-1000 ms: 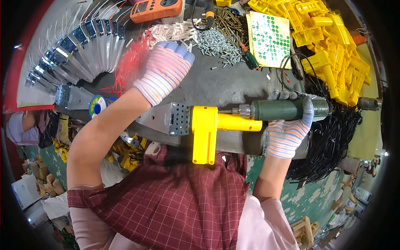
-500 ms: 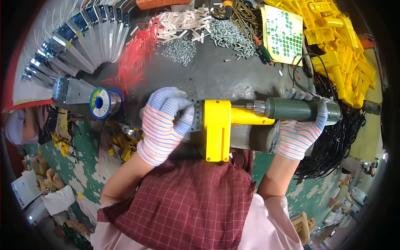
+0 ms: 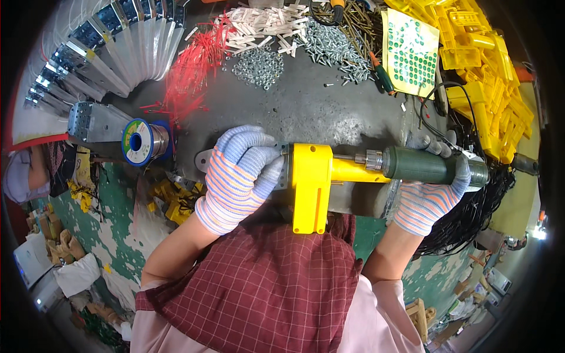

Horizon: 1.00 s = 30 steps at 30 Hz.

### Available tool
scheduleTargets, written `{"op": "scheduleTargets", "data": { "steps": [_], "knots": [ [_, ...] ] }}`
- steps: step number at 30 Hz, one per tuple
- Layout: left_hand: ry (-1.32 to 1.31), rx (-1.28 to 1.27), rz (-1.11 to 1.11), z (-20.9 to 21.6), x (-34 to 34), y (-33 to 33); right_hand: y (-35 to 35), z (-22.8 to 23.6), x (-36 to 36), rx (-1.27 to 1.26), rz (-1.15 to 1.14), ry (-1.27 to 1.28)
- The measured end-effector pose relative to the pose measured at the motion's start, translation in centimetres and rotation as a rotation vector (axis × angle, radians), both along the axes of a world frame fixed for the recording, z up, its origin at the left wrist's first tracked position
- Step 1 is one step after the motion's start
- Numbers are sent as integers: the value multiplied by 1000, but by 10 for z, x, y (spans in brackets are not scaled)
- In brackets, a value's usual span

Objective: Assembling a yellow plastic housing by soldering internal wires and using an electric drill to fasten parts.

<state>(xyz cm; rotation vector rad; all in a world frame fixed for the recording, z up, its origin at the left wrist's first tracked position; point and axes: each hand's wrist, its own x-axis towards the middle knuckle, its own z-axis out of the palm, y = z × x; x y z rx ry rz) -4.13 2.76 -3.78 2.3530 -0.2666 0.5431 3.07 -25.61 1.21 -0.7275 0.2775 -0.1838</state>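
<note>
Both my hands wear striped knit gloves. My left hand [image 3: 238, 179] is closed on a perforated metal bracket [image 3: 283, 176], whose rounded tab shows past the wrist side. A yellow plastic housing [image 3: 311, 188] sits against the bracket's right side, its handle-like part hanging toward me. My right hand [image 3: 429, 203] is wrapped round a dark green electric screwdriver [image 3: 419, 165], held level. Its silver chuck [image 3: 374, 160] and thin bit point left at the housing, above the housing's yellow arm [image 3: 356, 171]. The bit's tip is hidden.
Across the bench lie nuts [image 3: 258, 67], screws [image 3: 338, 50], red wires [image 3: 197, 65] and white strips [image 3: 265, 26]. A solder spool [image 3: 138, 142] stands left, near metal brackets [image 3: 97, 65]. Yellow housings [image 3: 482, 65] pile up right, beside a sticker sheet [image 3: 412, 56] and black cables [image 3: 465, 217].
The housing, the bracket and the screwdriver sit slightly further right and lower in the picture. The screwdriver tilts a little more, its rear end lower. Both hands keep their grips.
</note>
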Motion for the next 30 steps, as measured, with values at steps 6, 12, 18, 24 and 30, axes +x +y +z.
{"op": "scheduleTargets", "data": {
  "steps": [6, 12, 18, 24, 30],
  "knots": [
    [9, 12, -38, -1, 0, 1, 3, -5, 3, 156, 43, -45],
    [-8, -20, -54, 3, 1, -1, 8, -3, 3, 267, 87, -97],
    [-10, -39, -40, 1, 0, 0, 3, -6, 4, 263, 109, -84],
    [13, -39, -53, 2, 3, 1, 1, -8, 6, 283, 144, -112],
    [26, -28, -29, 2, 1, 0, 2, -11, 10, 319, 143, -91]
  ]
}}
